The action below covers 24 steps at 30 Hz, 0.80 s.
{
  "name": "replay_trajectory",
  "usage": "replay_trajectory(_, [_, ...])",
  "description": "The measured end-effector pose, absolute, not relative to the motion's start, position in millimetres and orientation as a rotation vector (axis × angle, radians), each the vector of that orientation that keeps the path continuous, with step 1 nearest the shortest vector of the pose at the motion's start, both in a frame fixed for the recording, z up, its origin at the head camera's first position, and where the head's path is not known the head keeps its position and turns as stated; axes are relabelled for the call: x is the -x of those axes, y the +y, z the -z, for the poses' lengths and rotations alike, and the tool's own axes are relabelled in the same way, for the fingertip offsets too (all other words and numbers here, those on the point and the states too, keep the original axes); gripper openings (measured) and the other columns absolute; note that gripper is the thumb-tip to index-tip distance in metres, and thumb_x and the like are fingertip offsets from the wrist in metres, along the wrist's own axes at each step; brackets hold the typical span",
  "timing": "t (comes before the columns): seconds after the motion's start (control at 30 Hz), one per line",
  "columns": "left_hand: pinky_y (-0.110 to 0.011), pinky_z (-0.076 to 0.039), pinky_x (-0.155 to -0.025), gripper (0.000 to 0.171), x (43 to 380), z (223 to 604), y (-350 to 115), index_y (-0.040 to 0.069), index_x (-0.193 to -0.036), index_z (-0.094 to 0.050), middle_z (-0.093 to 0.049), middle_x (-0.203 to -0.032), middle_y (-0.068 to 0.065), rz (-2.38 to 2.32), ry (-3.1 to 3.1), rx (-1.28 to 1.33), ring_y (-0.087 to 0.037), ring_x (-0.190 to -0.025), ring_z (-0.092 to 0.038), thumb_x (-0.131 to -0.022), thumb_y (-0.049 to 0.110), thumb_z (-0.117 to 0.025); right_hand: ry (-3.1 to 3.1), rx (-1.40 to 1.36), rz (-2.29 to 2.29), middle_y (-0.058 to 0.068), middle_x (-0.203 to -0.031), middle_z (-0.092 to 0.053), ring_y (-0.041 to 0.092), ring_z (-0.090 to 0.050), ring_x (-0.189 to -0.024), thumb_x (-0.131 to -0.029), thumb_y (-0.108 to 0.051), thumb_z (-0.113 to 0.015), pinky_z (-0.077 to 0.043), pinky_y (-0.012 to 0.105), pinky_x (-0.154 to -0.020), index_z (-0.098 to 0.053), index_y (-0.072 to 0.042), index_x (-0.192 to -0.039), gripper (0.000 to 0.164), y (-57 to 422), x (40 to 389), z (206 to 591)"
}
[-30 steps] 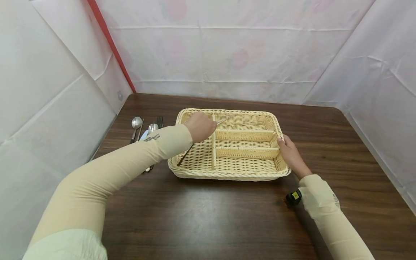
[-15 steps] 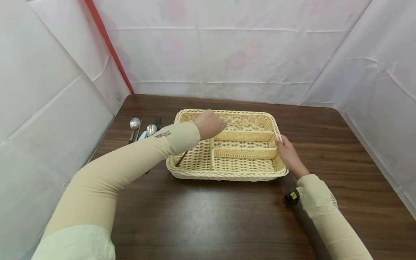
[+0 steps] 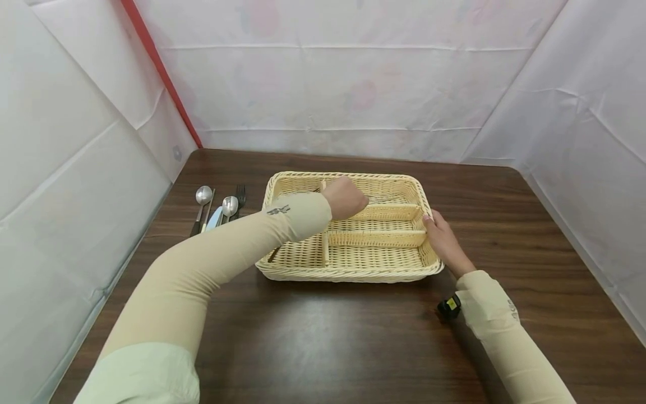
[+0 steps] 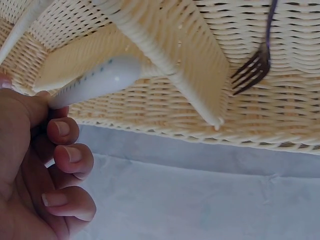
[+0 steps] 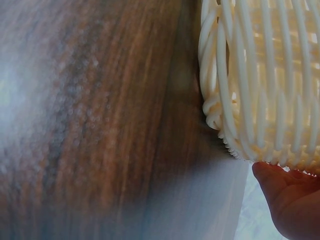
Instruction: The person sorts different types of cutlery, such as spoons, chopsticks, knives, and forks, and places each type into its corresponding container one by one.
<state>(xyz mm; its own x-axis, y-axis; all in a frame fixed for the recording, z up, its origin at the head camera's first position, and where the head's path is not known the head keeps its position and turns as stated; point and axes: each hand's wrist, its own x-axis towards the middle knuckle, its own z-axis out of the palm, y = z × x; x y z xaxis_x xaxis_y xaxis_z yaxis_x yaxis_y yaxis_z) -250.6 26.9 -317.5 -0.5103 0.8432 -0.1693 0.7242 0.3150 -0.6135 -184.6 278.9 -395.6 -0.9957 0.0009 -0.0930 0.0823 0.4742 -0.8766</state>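
In the head view, one basket point(image 3: 349, 275) of four compartments stands on the bench point(image 3: 313, 331), with two spoons point(image 3: 204, 195) and one fork point(image 3: 240, 194) visible at its left. In the left wrist view, the left grip point(image 4: 45, 165) pinches one white-handled utensil point(image 4: 100, 80) above the basket, where one dark fork point(image 4: 257, 67) lies. In the right wrist view, the right grip point(image 5: 295, 200) holds the basket's edge.

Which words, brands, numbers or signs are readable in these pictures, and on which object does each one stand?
No text is readable.
Dark print on the cream fabric left sleeve: too blurred.
Small dark marks on the cream fabric right sleeve: too small.
Yellow label on the small black device beside the right cuff: too small.
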Motion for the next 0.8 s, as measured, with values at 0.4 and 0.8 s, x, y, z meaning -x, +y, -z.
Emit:
replay_trajectory(0.4, [-0.024,-0.020,-0.043,0.021,251.8,336.8,59.8,0.018,-0.083,-0.056,-0.029,-0.055,0.006,-1.099,-2.306,1.497,-0.008,-0.048,-0.020,-0.099,0.010,-0.045,2.612,-0.103,1.593,0.029,-0.142,-0.033,0.036,-0.035,-0.129,-0.105,-0.030,-0.024,-0.026,0.049,-0.106,-0.017,0.000,-0.149,0.054,278.8,187.6,400.6])
replay_trajectory(0.8, [-0.023,-0.029,-0.051,0.017,253.1,353.2,78.5,0.020,-0.098,-0.065,-0.050,-0.072,0.006,-1.327,-2.178,1.658,-0.007,-0.051,-0.031,-0.100,0.015,-0.048,2.635,-0.103,1.601,0.026,-0.145,-0.031,0.033,-0.032,-0.132,-0.105,-0.029,-0.026,-0.023,0.048,-0.108,-0.019,0.000,-0.149,0.053,280.6,187.7,401.8])
